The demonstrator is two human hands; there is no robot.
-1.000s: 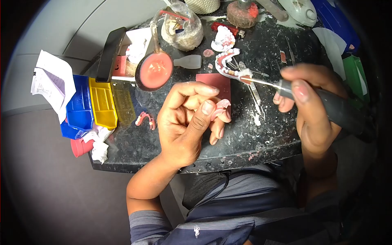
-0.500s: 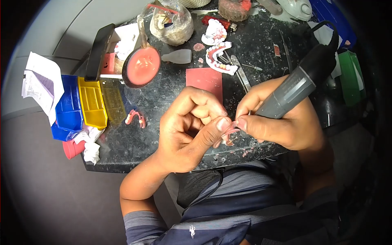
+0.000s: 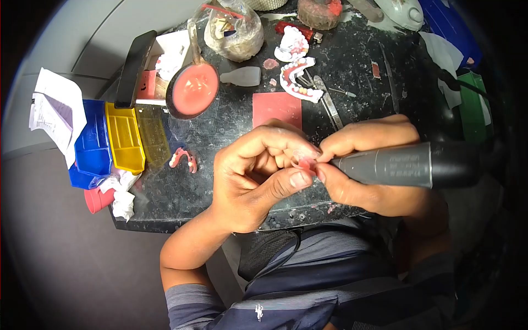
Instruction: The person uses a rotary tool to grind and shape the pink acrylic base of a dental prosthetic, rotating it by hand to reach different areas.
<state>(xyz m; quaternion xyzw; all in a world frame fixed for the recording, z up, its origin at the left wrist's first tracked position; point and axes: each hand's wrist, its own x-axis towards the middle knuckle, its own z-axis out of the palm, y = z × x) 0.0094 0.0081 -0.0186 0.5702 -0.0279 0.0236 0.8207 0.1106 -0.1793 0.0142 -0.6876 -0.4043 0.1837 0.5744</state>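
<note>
My left hand (image 3: 258,176) is closed, pinching a small pink denture (image 3: 304,161) between thumb and fingers; much of it is hidden by them. My right hand (image 3: 374,187) grips a dark grey rotary handpiece (image 3: 396,166), which lies nearly level with its tip pointing left at the denture. The bur itself is too small to make out between the fingertips. Behind my left hand, a flat pink wax sheet (image 3: 278,107) lies on the dark bench. Another pink partial denture (image 3: 183,159) rests on the bench to the left.
Two white dental models (image 3: 301,80) stand beyond the hands, near metal tweezers (image 3: 329,104). A pan of pink wax (image 3: 193,91) sits at the back left, beside yellow (image 3: 124,137) and blue bins (image 3: 91,140). The handpiece's black cable (image 3: 467,88) runs at the right.
The handpiece has swung from a steep slant to nearly level, my right hand turning with it. My left hand has turned the denture upward between its fingertips.
</note>
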